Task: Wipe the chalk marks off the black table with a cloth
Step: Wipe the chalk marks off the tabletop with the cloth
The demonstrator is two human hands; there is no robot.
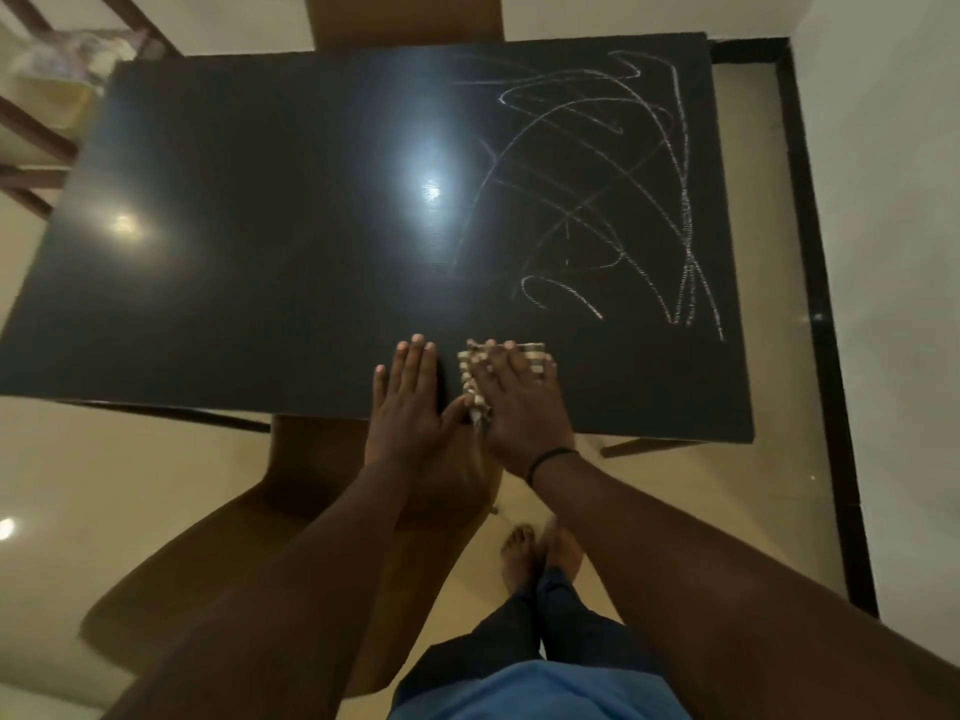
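Seemingly the wiping has barely begun: the right hand (511, 394) presses flat, fingers straight, on a folded checked cloth (535, 356) at the near edge of the glossy black desk (234, 262). The left hand (410, 392) rests flat beside it. Looping white chalk marks (597, 189) lie farther right; the next sweep must reach them.

dim indoor light | two glare spots on black table (260, 304) | wide-angle bending at edges | soft focus
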